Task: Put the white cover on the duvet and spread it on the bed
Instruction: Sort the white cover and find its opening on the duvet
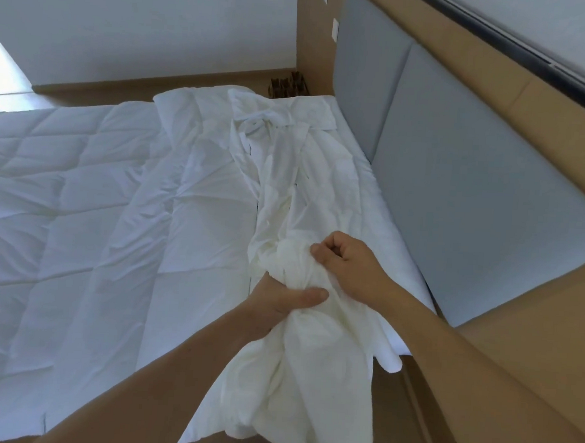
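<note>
The white cover (286, 187) lies bunched in a long crumpled strip along the head end of the bed, from the far corner to me, and hangs down in front of me. My left hand (280, 302) grips a gathered bunch of it from below, thumb across the cloth. My right hand (346, 261) pinches the same bunch just above, fingers curled into the folds. The quilted white duvet (64, 209) spreads over the bed to the left, partly under the cover.
A grey padded headboard (455, 196) in a tan wooden frame runs along the right. A white wall and wooden skirting stand beyond the bed. A small brown object (286, 85) sits at the far corner by the headboard. Tan floor shows at the lower right.
</note>
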Demonstrator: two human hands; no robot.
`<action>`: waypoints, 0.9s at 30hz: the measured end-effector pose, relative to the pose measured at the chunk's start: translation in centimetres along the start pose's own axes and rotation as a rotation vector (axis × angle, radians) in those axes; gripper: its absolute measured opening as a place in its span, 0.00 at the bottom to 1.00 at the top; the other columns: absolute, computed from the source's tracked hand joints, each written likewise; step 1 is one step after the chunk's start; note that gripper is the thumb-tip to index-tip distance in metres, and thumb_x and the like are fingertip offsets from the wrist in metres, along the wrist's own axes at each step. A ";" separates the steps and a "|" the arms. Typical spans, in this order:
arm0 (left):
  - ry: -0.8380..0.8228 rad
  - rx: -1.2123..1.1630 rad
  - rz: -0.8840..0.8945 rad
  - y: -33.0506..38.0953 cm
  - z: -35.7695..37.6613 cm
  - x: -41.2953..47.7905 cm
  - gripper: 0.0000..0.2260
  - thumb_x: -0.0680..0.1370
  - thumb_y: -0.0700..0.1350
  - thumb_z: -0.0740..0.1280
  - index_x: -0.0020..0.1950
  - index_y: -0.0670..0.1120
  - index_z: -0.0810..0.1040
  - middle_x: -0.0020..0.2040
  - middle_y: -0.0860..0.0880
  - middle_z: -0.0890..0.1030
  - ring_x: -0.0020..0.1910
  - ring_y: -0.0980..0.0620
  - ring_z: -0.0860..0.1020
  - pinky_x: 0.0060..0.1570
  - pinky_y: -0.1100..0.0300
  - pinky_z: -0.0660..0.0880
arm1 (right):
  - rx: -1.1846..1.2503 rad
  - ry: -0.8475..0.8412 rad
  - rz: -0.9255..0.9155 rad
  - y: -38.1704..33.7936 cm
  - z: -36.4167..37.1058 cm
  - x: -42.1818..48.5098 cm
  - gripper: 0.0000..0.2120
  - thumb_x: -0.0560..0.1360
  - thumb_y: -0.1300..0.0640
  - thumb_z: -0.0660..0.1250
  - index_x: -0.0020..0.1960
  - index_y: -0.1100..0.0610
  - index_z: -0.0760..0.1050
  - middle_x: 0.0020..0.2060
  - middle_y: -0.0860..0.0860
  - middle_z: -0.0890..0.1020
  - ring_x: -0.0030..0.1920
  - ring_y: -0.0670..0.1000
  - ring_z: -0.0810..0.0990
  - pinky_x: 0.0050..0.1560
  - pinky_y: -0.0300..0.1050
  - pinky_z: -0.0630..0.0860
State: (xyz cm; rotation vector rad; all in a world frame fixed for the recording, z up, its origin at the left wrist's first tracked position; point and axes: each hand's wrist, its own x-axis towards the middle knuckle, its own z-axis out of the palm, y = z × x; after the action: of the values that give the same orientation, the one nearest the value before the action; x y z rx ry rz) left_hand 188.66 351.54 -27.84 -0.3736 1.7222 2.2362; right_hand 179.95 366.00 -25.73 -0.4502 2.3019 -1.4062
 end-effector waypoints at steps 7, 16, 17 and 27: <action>-0.013 -0.085 -0.120 -0.4 -0.5 -0.1 0.23 0.66 0.38 0.73 0.62 0.39 0.79 0.56 0.37 0.83 0.55 0.37 0.82 0.53 0.44 0.80 | 0.016 0.030 0.044 -0.4 0.7 0.0 0.13 0.81 0.48 0.63 0.41 0.53 0.71 0.36 0.45 0.74 0.36 0.43 0.72 0.37 0.33 0.67; -0.297 -0.037 -0.265 0.1 -0.8 -0.8 0.22 0.74 0.38 0.70 0.68 0.41 0.76 0.60 0.38 0.80 0.60 0.38 0.79 0.59 0.45 0.77 | -0.310 -0.070 -0.079 -1.6 0.7 0.7 0.13 0.73 0.41 0.71 0.39 0.48 0.73 0.35 0.44 0.79 0.37 0.45 0.77 0.41 0.40 0.73; -0.308 -0.011 -0.277 0.1 -0.8 -0.8 0.22 0.74 0.38 0.70 0.69 0.41 0.75 0.62 0.37 0.79 0.62 0.37 0.78 0.61 0.43 0.76 | -0.299 -0.044 -0.084 -1.5 1.3 0.6 0.14 0.73 0.42 0.71 0.38 0.48 0.73 0.34 0.44 0.78 0.37 0.44 0.77 0.41 0.40 0.73; 0.038 0.010 -0.332 -0.8 -2.0 -1.6 0.18 0.60 0.35 0.67 0.49 0.38 0.82 0.41 0.41 0.80 0.39 0.43 0.80 0.39 0.54 0.78 | 0.180 0.063 0.063 1.9 0.5 -0.8 0.10 0.76 0.48 0.71 0.56 0.49 0.79 0.51 0.44 0.83 0.53 0.44 0.81 0.56 0.41 0.76</action>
State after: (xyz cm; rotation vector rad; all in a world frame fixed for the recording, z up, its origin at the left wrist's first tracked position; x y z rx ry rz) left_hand 190.47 349.64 -28.46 -0.6512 1.5562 1.9919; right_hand 180.74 366.81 -27.46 -0.2807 2.1913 -1.5998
